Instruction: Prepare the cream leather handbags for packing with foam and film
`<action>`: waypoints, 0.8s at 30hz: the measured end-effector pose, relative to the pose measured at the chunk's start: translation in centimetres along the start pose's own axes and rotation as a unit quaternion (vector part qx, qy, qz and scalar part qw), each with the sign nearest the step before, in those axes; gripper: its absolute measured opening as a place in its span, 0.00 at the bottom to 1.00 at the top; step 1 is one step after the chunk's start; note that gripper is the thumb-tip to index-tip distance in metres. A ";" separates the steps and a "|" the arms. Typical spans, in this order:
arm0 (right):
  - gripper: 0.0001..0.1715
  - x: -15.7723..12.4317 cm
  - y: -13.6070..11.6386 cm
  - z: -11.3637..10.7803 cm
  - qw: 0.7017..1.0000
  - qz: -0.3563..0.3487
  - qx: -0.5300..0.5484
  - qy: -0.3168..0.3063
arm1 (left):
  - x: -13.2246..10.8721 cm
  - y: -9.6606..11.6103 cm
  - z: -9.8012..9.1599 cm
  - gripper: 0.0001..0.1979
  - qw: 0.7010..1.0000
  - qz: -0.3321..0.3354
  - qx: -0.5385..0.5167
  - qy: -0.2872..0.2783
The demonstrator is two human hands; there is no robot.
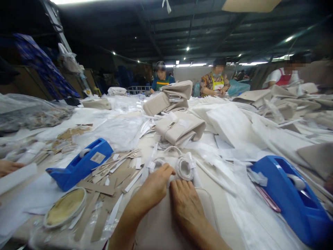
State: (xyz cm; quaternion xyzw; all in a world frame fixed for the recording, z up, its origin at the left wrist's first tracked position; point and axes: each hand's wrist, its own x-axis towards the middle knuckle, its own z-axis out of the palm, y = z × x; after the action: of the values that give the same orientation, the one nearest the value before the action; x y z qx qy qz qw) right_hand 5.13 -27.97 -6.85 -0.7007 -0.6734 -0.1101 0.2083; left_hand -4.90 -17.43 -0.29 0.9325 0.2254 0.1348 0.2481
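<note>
A light beige bag (156, 222) lies flat on the table before me. My left hand (156, 182) is above its top edge, fingers curled and pinched together near the left wrapped strap coil (158, 163); what they hold is too small to make out. My right hand (186, 196) rests on the bag's upper part, fingers bent and pressed together, their tips just below the right wrapped coil (185, 168). Whether anything is under those fingers is hidden. A thin handle loop (173, 150) shows between the two coils.
Blue tape dispensers stand at left (80, 163) and right (291, 198). Beige strips (104, 187) and a round yellowish dish (65, 207) lie left. Folded bags (179, 128) are stacked ahead, white sheets (234, 125) right. Another person's hand (9, 167) is at far left; three people work across.
</note>
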 end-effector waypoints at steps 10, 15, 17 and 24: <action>0.13 0.2 -0.1 -0.8 0.998 -0.003 -0.037 -0.049 | 10.6 -3.0 2.2 0.12 0.980 -0.069 0.180 -0.058; 0.13 0.4 0.0 -1.4 0.998 0.001 -0.030 -0.052 | 10.6 -3.7 4.0 0.16 0.977 -0.032 0.207 -0.037; 0.14 -0.2 -0.3 -2.1 1.000 -0.007 0.020 -0.012 | 10.6 -4.1 4.7 0.16 0.977 -0.036 0.208 -0.030; 0.17 -9.5 -4.6 -4.0 0.896 -0.057 0.421 -0.132 | 10.7 -4.4 5.5 0.17 0.974 -0.052 0.219 -0.028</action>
State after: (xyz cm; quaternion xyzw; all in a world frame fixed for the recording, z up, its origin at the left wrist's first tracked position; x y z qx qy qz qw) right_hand 0.46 -38.26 -6.79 -0.5162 -0.7171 0.2654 0.3857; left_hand 4.76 -11.02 -5.69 0.9546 0.2905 0.0431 0.0506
